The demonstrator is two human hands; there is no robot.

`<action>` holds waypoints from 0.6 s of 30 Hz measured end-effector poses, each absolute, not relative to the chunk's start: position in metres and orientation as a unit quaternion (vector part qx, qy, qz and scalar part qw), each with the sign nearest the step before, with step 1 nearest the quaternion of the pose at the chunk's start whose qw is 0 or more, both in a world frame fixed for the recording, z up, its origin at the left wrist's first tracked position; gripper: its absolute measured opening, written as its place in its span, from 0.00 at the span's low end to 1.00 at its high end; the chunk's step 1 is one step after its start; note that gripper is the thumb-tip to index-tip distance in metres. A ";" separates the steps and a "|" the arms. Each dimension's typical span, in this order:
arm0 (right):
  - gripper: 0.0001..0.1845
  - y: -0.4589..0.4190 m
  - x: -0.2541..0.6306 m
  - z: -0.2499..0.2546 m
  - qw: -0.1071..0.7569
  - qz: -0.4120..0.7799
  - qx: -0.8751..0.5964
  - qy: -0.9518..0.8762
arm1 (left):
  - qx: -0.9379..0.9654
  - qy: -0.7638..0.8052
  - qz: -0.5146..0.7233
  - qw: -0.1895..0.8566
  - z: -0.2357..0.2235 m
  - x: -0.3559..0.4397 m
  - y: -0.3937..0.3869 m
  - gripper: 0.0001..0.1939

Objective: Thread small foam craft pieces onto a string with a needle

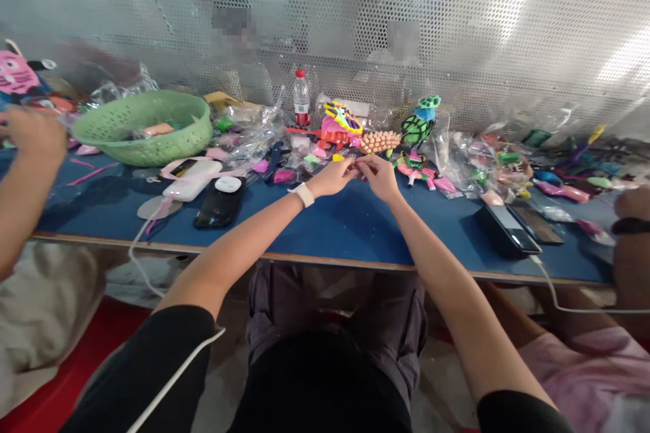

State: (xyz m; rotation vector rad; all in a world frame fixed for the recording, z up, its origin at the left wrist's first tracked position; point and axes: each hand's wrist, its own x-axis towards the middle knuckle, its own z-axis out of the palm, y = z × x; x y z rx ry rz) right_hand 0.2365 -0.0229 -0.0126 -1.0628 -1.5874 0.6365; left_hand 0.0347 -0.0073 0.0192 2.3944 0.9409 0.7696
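Note:
My left hand (pixel 332 178), with a pale band on its wrist, and my right hand (pixel 378 176) meet fingertip to fingertip over the blue table. Both are closed in a pinch; whatever lies between the fingers is hidden or too small to name. Just behind them is a tan, spiky clay-like figure (pixel 380 142). Left of that stands a red figure (pixel 334 138) topped with pink, yellow and purple. A green-and-black figure like a turtle (pixel 417 128) rises behind my right hand, and a pink and green figure (pixel 414 166) lies to its right.
A green plastic basket (pixel 147 161) sits at the left, near a white power bank (pixel 191 180) and a black phone (pixel 219 206). A red-capped bottle (pixel 301 100) stands at the back. Clear bags litter the rear. At right is a black device (pixel 508 233). Co-workers' hands (pixel 38 139) show at both sides.

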 end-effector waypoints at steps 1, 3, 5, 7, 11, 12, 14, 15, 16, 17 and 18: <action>0.24 -0.022 0.239 -0.013 0.534 0.259 -0.454 -0.664 | 0.862 0.326 0.277 0.270 0.015 0.047 0.004 0.11; 0.22 -0.019 0.245 -0.014 0.527 0.242 -0.471 -0.665 | 0.826 0.301 0.287 0.380 0.004 0.059 0.016 0.13; 0.19 -0.017 0.250 -0.015 0.512 0.224 -0.484 -0.674 | 0.787 0.294 0.301 0.451 -0.007 0.060 0.018 0.15; 0.16 -0.014 0.252 -0.016 0.499 0.206 -0.487 -0.686 | 0.766 0.310 0.310 0.470 -0.015 0.054 0.015 0.17; 0.15 -0.012 0.253 -0.018 0.501 0.217 -0.482 -0.685 | 0.740 0.351 0.322 0.475 -0.015 0.046 0.006 0.19; 0.14 -0.012 0.254 -0.018 0.507 0.223 -0.481 -0.680 | 0.733 0.359 0.327 0.477 -0.014 0.047 0.004 0.20; 0.16 -0.012 0.255 -0.017 0.518 0.231 -0.481 -0.669 | 0.722 0.369 0.337 0.478 -0.011 0.049 0.001 0.22; 0.17 -0.011 0.256 -0.016 0.520 0.233 -0.482 -0.665 | 0.720 0.372 0.342 0.475 -0.011 0.051 0.000 0.23; 0.19 -0.011 0.257 -0.016 0.520 0.235 -0.484 -0.663 | 0.721 0.375 0.347 0.469 -0.010 0.052 -0.001 0.24; 0.20 -0.011 0.258 -0.016 0.518 0.236 -0.484 -0.664 | 0.724 0.377 0.352 0.458 -0.010 0.054 -0.002 0.25; 0.21 -0.011 0.258 -0.016 0.514 0.237 -0.485 -0.667 | 0.730 0.381 0.358 0.440 -0.010 0.055 -0.003 0.25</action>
